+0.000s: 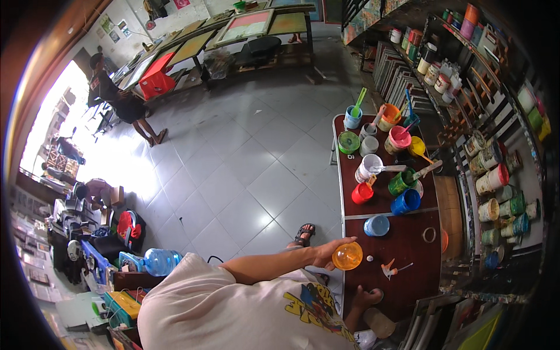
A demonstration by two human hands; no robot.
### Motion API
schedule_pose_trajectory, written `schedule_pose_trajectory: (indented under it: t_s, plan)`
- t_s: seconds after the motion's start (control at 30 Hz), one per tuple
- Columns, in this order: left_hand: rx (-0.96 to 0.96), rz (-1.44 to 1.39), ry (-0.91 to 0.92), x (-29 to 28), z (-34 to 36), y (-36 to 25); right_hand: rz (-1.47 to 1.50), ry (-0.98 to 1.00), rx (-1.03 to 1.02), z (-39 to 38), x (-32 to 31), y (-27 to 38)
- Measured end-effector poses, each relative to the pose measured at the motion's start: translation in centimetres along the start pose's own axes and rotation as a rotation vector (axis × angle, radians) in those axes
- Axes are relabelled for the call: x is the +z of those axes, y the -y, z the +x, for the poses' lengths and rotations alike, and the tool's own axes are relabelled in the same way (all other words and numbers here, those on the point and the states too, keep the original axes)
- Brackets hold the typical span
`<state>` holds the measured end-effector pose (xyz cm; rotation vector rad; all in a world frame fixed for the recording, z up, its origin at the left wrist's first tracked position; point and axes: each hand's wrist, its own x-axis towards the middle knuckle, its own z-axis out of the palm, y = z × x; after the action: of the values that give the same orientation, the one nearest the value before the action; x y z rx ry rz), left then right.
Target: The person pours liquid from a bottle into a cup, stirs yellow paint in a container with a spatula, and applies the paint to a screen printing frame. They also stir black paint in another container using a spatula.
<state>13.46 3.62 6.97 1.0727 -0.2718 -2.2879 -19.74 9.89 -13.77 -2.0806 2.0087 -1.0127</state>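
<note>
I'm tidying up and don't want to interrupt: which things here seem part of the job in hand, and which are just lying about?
Probably in use:
orange container, held in the left hand
white-and-orange nozzle piece, lying nearby on the table

Probably just lying about:
dark blue pot
pale ring on the table
large blue water bottle

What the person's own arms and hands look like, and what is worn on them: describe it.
The left forearm is bare beyond the loose short sleeve of a pale T-shirt with a colourful print. The left hand and right hand are ungloved. The right sleeve is hidden.
</note>
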Motion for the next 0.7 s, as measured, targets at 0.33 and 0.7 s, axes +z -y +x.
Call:
schedule_pose_trajectory:
  t_s: [0.33, 0.7]
  plan:
    - [0.044, 0.010, -0.140, 1.4, -4.0, -3.1, -0.248, 0.091, 0.107, 12.9, 0.4, -5.5]
    - [-0.090, -0.119, -0.005, -2.9, -2.2, -3.4, -0.191, 0.283, 0.770, 17.3, -3.2, 2.3]
